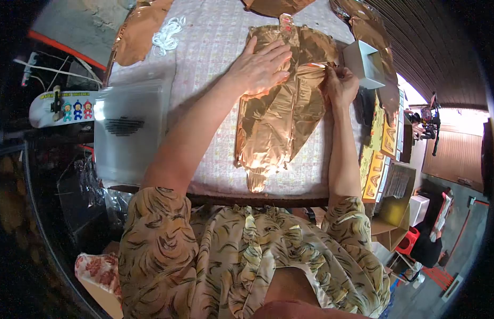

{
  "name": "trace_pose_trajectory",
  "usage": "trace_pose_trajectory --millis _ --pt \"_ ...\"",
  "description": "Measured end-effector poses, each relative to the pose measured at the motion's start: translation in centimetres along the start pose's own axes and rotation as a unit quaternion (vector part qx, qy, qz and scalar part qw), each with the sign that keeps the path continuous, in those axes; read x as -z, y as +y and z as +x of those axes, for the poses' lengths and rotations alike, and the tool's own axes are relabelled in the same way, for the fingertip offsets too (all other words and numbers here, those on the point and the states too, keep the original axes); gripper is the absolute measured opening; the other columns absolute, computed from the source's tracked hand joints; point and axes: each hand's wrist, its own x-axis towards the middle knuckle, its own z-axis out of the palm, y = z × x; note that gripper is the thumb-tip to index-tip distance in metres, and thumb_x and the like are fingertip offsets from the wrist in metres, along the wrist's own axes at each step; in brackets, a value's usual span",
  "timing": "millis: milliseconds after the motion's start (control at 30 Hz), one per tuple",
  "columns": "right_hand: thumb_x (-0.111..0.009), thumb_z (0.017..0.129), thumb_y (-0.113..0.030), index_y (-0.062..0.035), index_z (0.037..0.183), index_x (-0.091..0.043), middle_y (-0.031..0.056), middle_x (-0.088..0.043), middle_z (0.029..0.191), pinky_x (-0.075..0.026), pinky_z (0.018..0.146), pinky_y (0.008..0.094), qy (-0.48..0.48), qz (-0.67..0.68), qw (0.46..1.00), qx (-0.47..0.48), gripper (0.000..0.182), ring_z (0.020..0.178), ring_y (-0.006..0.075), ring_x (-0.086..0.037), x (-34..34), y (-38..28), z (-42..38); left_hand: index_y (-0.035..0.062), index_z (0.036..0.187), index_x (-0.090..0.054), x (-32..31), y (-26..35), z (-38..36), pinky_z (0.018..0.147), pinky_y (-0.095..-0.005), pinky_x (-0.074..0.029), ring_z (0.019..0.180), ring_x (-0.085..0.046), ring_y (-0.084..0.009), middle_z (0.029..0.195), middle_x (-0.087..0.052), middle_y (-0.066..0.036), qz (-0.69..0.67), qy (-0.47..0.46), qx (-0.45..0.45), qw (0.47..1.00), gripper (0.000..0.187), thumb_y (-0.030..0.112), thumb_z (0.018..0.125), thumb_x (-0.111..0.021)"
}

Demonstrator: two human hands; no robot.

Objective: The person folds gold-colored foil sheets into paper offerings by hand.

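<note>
A flat, copper-coloured foil balloon point(268, 133) lies lengthwise on the cloth-covered table, partly folded over itself, with a narrow tab at its upper end and another at its lower end. My left hand point(263, 66) rests palm down across its upper left part, fingers stretched out. At the balloon's right edge, my right hand point(342, 85) pinches the foil between thumb and fingers, and a crease runs in from that point. Just beyond the right hand stands a small open white box point(363, 64).
White string point(168, 36) lies coiled at the upper left. More copper foil pieces point(136, 34) line the table's far edges. Clear plastic bags point(131, 143) lie at the left edge, near a printed white board point(66, 109). Yellow printed packages point(375, 170) and a cardboard box point(393, 212) are at the right.
</note>
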Motion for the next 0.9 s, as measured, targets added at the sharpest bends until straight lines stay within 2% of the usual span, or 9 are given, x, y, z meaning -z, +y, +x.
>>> trace_pose_trajectory --millis 33,267,300,400,500,600,667,767,900 --pt "-0.083 0.085 -0.033 -0.0055 0.094 -0.080 0.0112 -0.077 0.078 -0.055 0.073 0.0364 0.002 -0.013 1.000 0.007 0.029 0.071 0.0186 -0.070 0.0 0.0 0.0 0.0164 0.162 -0.036 0.0 0.0 0.0 0.129 -0.0600 -0.007 0.160 -0.016 -0.0147 0.172 -0.026 0.002 -0.001 0.004 0.001 1.000 0.064 0.051 0.108 -0.039" --pt "-0.082 0.086 -0.018 0.0001 0.091 -0.079 0.0101 -0.076 0.075 -0.053 0.064 0.0304 -0.012 0.078 0.997 -0.015 0.019 0.066 0.0123 -0.068 -0.2 -0.3 -0.2 0.0183 0.165 -0.029 0.7 0.1 -0.1 0.131 -0.0550 -0.004 0.160 -0.017 -0.0176 0.173 -0.025 0.001 0.031 -0.024 0.002 0.999 0.063 0.050 0.111 -0.033" --pt "-0.083 0.083 -0.033 -0.0067 0.092 -0.082 0.0162 -0.076 0.079 -0.056 0.070 0.0391 0.002 0.072 0.997 -0.001 0.027 0.071 0.0295 -0.075 -0.9 0.9 0.2 0.0183 0.165 -0.029 0.6 0.1 -0.1 0.131 -0.0550 -0.004 0.160 -0.017 -0.0176 0.173 -0.025 0.001 0.026 -0.024 -0.007 0.999 0.063 0.050 0.111 -0.033" --pt "-0.080 0.086 -0.032 -0.0067 0.090 -0.081 0.0157 -0.076 0.078 -0.056 0.071 0.0408 0.020 0.049 0.999 0.002 0.026 0.074 0.0330 -0.075 0.3 -1.3 -0.9 0.0165 0.163 -0.032 0.6 0.0 0.0 0.130 -0.0582 -0.006 0.160 -0.020 -0.0202 0.172 -0.026 0.000 0.006 -0.024 -0.001 1.000 0.061 0.048 0.111 -0.035" --pt "-0.077 0.087 -0.025 -0.0106 0.121 -0.071 0.0150 -0.073 0.108 -0.056 0.075 0.0454 0.030 -0.134 0.982 0.131 0.037 0.090 0.0344 -0.072 0.9 -1.6 -1.6 0.0165 0.163 -0.032 0.8 0.2 0.1 0.130 -0.0587 -0.007 0.159 -0.021 -0.0209 0.172 -0.027 0.000 0.015 -0.021 -0.001 1.000 0.061 0.047 0.111 -0.036" --pt "-0.072 0.088 -0.019 -0.0100 0.140 -0.058 0.0147 -0.061 0.137 -0.046 0.103 0.0454 0.091 -0.192 0.921 0.327 0.055 0.123 0.0340 -0.059 2.2 -3.6 -3.5 0.0165 0.163 -0.032 1.2 0.1 0.0 0.129 -0.0590 -0.009 0.159 -0.021 -0.0213 0.172 -0.028 -0.001 0.015 -0.025 -0.008 1.000 0.060 0.045 0.111 -0.037" --pt "-0.068 0.094 -0.029 -0.0154 0.151 -0.050 0.0097 -0.045 0.159 -0.029 0.120 0.0569 -0.002 -0.201 0.906 0.373 0.061 0.146 0.0333 -0.041 1.7 -4.7 -6.0 0.0163 0.163 -0.032 1.2 0.1 0.1 0.129 -0.0580 -0.010 0.160 -0.021 -0.0218 0.172 -0.028 -0.002 0.017 -0.031 -0.008 0.999 0.060 0.043 0.110 -0.039" --pt "-0.054 0.103 -0.047 -0.0242 0.156 -0.048 0.0059 -0.035 0.167 -0.011 0.124 0.0689 -0.083 -0.217 0.888 0.396 0.058 0.157 0.0328 -0.025 1.7 -6.0 -9.7 0.0141 0.161 -0.037 0.0 -0.5 0.1 0.128 -0.0571 -0.011 0.159 -0.024 -0.0209 0.172 -0.029 -0.002 0.059 0.001 -0.017 0.998 0.061 0.044 0.107 -0.041" --pt "-0.050 0.104 -0.051 -0.0216 0.155 -0.050 0.0065 -0.038 0.166 -0.011 0.123 0.0703 -0.066 -0.226 0.898 0.371 0.059 0.157 0.0314 -0.025 2.3 -5.6 -10.5 0.0145 0.163 -0.034 0.5 0.0 0.1 0.129 -0.0574 -0.010 0.159 -0.023 -0.0201 0.172 -0.028 -0.002 0.021 -0.011 -0.007 1.000 0.063 0.047 0.109 -0.038"
